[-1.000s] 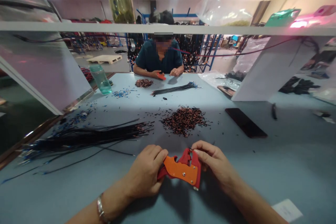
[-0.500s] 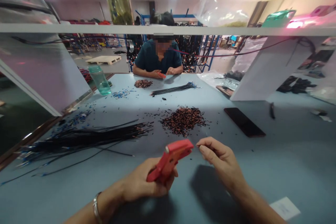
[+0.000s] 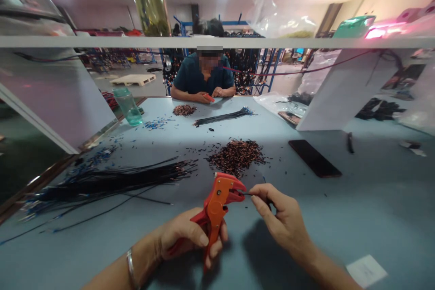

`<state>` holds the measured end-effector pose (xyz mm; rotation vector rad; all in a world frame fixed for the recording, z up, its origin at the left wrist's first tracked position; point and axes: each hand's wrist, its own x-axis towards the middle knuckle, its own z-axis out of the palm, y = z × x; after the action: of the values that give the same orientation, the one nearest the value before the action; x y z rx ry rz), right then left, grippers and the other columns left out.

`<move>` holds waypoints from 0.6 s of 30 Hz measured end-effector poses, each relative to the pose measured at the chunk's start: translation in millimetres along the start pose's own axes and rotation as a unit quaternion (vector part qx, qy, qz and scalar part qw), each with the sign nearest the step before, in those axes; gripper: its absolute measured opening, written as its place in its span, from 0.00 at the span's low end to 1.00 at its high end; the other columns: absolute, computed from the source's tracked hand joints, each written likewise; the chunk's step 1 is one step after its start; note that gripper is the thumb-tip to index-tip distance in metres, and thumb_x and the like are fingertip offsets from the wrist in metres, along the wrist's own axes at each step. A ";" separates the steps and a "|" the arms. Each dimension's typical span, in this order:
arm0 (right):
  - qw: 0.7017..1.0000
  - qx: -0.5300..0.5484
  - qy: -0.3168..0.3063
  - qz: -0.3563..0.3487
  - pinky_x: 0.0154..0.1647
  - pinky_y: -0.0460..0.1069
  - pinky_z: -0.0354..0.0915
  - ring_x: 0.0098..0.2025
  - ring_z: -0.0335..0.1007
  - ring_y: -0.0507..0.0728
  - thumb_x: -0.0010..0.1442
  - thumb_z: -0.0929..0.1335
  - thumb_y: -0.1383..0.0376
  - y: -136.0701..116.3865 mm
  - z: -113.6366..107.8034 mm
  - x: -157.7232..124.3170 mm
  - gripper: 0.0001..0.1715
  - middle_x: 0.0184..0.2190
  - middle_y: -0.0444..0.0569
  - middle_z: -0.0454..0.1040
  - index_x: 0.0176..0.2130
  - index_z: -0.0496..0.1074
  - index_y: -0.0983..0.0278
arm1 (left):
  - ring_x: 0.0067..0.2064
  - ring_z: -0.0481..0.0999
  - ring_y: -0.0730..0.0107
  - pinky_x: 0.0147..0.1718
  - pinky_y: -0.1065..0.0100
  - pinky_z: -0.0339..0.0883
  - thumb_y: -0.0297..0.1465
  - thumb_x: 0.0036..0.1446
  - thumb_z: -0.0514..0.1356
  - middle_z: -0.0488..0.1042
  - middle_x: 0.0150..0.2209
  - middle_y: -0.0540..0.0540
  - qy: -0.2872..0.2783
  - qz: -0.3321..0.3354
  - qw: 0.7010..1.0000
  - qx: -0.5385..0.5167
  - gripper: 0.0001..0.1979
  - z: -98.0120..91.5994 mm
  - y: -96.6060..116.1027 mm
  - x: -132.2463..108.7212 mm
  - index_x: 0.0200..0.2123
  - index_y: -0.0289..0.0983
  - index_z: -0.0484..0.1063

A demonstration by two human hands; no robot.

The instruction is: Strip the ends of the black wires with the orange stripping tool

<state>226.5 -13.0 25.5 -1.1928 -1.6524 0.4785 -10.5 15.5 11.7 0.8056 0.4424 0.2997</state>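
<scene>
My left hand (image 3: 185, 238) grips the handles of a red and orange wire stripper (image 3: 217, 201), held upright above the blue table (image 3: 356, 217). My right hand (image 3: 280, 217) pinches a short black wire (image 3: 249, 194) whose end sits in the stripper's jaw. A pile of stripped wire bits (image 3: 237, 155) lies just beyond the tool. A bundle of long black wires (image 3: 112, 179) stretches across the table to the left.
A black phone (image 3: 314, 158) lies to the right. A green bottle (image 3: 128, 105) stands at the far left. Across the table a person (image 3: 203, 77) works with another red stripper, a small pile and a wire bundle (image 3: 222, 116). A white paper slip (image 3: 366, 270) lies near right.
The stripper has turned from lying flat between both hands to upright in my left hand. My right hand left the tool's head and now feeds a short wire into its jaw.
</scene>
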 end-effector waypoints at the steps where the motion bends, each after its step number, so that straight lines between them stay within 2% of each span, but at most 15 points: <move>1: 1.000 -0.002 0.001 0.004 0.23 0.44 0.59 0.21 0.61 0.51 0.63 0.64 0.65 0.1 0.3 -0.2 0.07 0.20 0.41 0.67 0.34 0.71 0.62 | 0.24 0.74 0.69 0.25 0.69 0.67 0.28 0.37 0.61 0.74 0.25 0.46 0.000 -0.001 1.000 -0.002 0.20 -0.2 -0.2 -0.1 0.38 0.30 0.75; 10: 0.999 0.000 -0.028 0.032 0.22 0.45 0.56 0.19 0.58 0.51 0.63 0.64 0.63 0.9 2.2 -2.5 0.09 0.18 0.39 0.61 0.32 0.71 0.62 | 0.24 0.73 0.70 0.25 0.70 0.66 0.28 0.39 0.61 0.74 0.26 0.46 -0.011 0.006 1.000 -0.001 0.19 -3.1 -2.3 0.8 0.39 0.30 0.75; 18: 0.999 -0.015 -0.019 0.037 0.22 0.45 0.56 0.19 0.57 0.51 0.63 0.64 0.62 1.3 3.6 -2.4 0.10 0.18 0.39 0.61 0.31 0.70 0.61 | 0.26 0.74 0.69 0.26 0.69 0.68 0.28 0.40 0.61 0.74 0.27 0.45 -0.009 0.002 1.000 -0.011 0.20 -1.7 -1.4 0.4 0.40 0.29 0.75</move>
<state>224.0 -13.8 21.8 -1.2775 -1.6574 0.5270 -10.9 15.8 9.5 0.7862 0.4202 0.2997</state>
